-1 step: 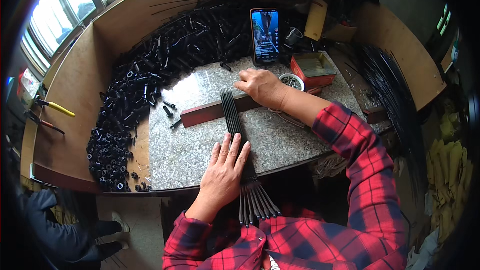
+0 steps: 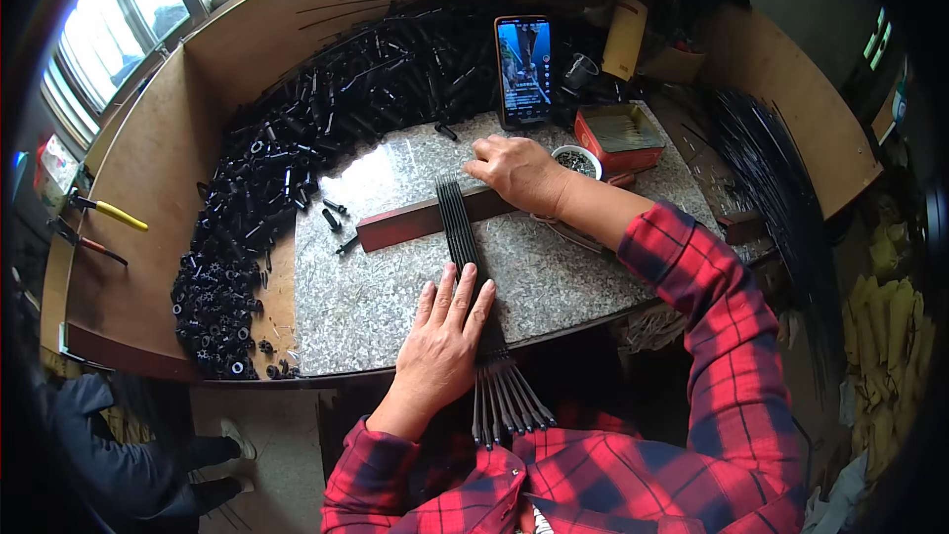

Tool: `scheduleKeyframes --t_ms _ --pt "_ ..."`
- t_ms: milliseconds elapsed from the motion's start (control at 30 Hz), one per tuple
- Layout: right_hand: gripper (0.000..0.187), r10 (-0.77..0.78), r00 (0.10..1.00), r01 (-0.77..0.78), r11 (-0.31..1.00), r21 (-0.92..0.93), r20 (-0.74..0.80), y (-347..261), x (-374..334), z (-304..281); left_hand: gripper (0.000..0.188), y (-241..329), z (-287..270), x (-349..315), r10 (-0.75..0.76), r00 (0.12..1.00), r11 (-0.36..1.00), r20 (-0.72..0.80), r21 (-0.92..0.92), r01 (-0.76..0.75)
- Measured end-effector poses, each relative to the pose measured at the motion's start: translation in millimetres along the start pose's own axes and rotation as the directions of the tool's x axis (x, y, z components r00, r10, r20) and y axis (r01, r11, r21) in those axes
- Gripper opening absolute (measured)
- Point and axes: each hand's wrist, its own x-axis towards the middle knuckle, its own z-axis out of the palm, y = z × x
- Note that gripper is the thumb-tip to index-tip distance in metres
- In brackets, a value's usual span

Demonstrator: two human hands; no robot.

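Observation:
My left hand [image 2: 440, 341] lies flat with fingers stretched over a row of thin black rods [image 2: 457, 222], which look like umbrella ribs. The rods cross a dark reddish bar [image 2: 400, 225] on a speckled stone slab [image 2: 573, 287]. Their near ends fan out past the slab's edge toward my chest. My right hand [image 2: 524, 175] is closed in a pinch just right of the rods' far ends, above the bar. What its fingers hold, if anything, is hidden. Beside the bar's left end lie a few small black fittings [image 2: 332, 221].
Heaps of black parts [image 2: 386, 89] ring the slab's left and far sides. A phone [image 2: 524, 69] stands upright at the back. Right of it are a white cup [image 2: 597, 168] of tiny metal pieces and a red box [image 2: 633, 160]. Long black rods [image 2: 766, 158] hang over the right side.

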Motion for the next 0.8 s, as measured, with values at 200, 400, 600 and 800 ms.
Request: scheduleKeyframes --t_ms 200,400,600,800 --pt "0.019 -0.005 1.000 0.005 1.000 0.018 -0.001 -0.5 2.6 1.9 0.057 0.6 -2.6 -0.6 -0.009 1.000 1.000 -0.008 -0.016 0.009" --pt "0.020 -0.034 0.999 0.035 0.999 0.034 -0.013 -1.7 5.3 3.3 0.075 -2.8 -2.0 -2.4 0.026 0.998 0.994 0.058 0.102 -0.032" --pt "0.011 -0.022 0.999 0.023 0.999 0.049 -0.034 -0.3 6.1 3.7 0.093 -1.7 -6.0 -2.7 0.010 0.998 1.000 0.065 0.028 -0.012" --pt "0.012 0.003 1.000 -0.003 0.997 0.081 0.007 -4.4 8.6 -0.5 0.093 -2.0 -5.6 -4.3 0.014 0.998 1.000 0.054 0.019 -0.015"
